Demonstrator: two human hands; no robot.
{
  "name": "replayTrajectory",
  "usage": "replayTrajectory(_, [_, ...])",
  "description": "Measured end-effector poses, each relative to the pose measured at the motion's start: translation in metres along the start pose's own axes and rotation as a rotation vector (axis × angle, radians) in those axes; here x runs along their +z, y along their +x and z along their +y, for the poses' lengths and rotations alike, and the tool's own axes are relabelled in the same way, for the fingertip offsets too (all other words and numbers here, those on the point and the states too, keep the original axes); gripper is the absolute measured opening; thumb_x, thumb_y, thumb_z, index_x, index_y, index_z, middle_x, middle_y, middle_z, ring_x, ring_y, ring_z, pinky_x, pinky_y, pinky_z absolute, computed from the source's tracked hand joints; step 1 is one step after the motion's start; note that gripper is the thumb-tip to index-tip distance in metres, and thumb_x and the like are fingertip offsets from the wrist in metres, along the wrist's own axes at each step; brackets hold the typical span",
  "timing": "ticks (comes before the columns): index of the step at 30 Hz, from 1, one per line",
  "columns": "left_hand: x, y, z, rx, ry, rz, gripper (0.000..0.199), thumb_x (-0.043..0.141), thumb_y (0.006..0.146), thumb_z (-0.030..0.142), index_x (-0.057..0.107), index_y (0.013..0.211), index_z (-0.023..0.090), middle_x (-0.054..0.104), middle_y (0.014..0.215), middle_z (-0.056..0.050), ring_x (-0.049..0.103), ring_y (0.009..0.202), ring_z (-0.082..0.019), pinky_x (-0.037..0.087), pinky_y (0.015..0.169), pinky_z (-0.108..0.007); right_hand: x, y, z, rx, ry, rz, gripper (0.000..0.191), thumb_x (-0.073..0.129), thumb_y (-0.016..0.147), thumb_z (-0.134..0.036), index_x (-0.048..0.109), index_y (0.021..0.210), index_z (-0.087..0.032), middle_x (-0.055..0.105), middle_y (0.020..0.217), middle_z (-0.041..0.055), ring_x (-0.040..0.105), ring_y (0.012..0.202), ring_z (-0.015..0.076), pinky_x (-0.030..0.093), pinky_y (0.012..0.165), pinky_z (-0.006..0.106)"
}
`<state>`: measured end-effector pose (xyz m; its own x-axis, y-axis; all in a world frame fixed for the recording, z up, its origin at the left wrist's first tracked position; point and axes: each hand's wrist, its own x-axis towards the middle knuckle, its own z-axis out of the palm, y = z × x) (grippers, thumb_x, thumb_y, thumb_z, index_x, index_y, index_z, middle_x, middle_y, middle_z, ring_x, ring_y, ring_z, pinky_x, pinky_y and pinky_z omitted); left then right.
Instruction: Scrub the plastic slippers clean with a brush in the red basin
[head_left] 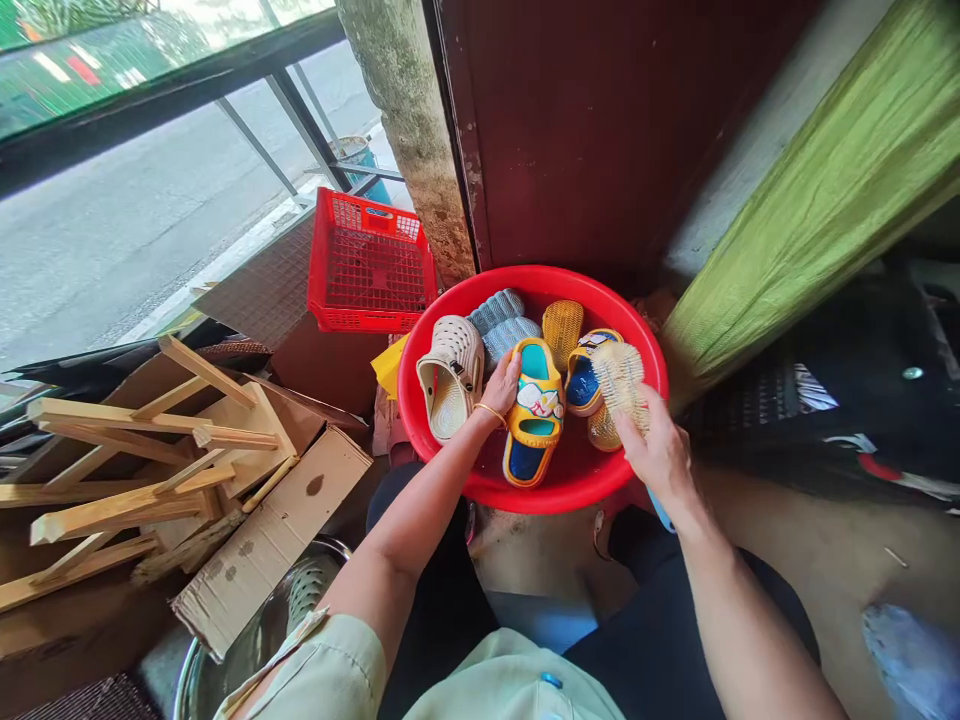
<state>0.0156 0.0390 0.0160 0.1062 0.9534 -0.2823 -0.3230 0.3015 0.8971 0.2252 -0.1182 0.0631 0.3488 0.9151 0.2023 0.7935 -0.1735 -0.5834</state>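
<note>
A red oval basin (571, 497) stands in front of my knees with footwear in it. My left hand (501, 388) is closed on the edge of a yellow slipper (535, 425) with a teal and blue inside. In my right hand (660, 445) is a scrub brush (621, 375) with pale bristles and a blue handle, held to the right of that slipper. Around them lie a beige clog (451, 375), grey-blue slippers (508, 330), a mustard slipper (562, 330) and a second yellow and blue slipper (583, 385), partly hidden by the brush.
Behind the basin at left sits a red crate (371, 262). Wooden stool legs (142, 505) and a cardboard piece (274, 535) are at left, above a metal basin (187, 675) holding a clog. A green cloth (810, 210) hangs at right, near a maroon panel (592, 120).
</note>
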Motion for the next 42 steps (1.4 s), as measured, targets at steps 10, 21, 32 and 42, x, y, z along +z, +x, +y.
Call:
replayTrajectory(10, [-0.004, -0.027, -0.051, 0.059, 0.400, -0.245, 0.074, 0.076, 0.080, 0.048, 0.054, 0.144, 0.018, 0.064, 0.143, -0.017, 0.045, 0.148, -0.035, 0.029, 0.125, -0.050, 0.046, 0.007, -0.023, -0.182, -0.131, -0.262, 0.058, 0.039, 0.101, -0.039, 0.044, 0.152, -0.010, 0.077, 0.113, 0.0197, 0.077, 0.094, 0.0305, 0.059, 0.077, 0.038])
replayTrajectory(21, [-0.017, -0.010, -0.078, 0.144, 1.125, -0.397, 0.079, 0.057, 0.094, 0.048, 0.028, 0.160, 0.015, 0.041, 0.161, -0.023, 0.039, 0.152, -0.033, 0.035, 0.123, -0.048, 0.075, 0.039, -0.014, -0.101, -0.400, -0.497, 0.056, 0.040, 0.103, -0.034, 0.045, 0.151, -0.006, 0.079, 0.090, 0.0184, 0.076, 0.080, 0.0272, 0.050, 0.066, 0.031])
replayTrajectory(32, [-0.028, -0.012, -0.030, 0.362, 1.628, -0.254, 0.050, 0.052, 0.097, 0.027, 0.051, 0.147, 0.020, 0.052, 0.148, -0.019, 0.049, 0.135, -0.034, 0.036, 0.115, -0.048, 0.057, 0.048, -0.015, -0.038, -0.391, -0.604, 0.056, 0.038, 0.103, -0.037, 0.046, 0.152, -0.011, 0.078, 0.091, 0.0186, 0.076, 0.084, 0.0317, 0.050, 0.070, 0.036])
replayTrajectory(42, [-0.008, 0.010, -0.019, 0.167, 1.653, -0.160, 0.041, 0.053, 0.098, 0.030, 0.059, 0.136, 0.016, 0.063, 0.132, -0.024, 0.050, 0.132, -0.038, 0.038, 0.111, -0.053, 0.042, 0.003, 0.001, -0.076, -0.372, -0.519, 0.060, 0.045, 0.103, -0.037, 0.040, 0.156, -0.011, 0.078, 0.086, 0.0153, 0.075, 0.077, 0.0277, 0.050, 0.064, 0.031])
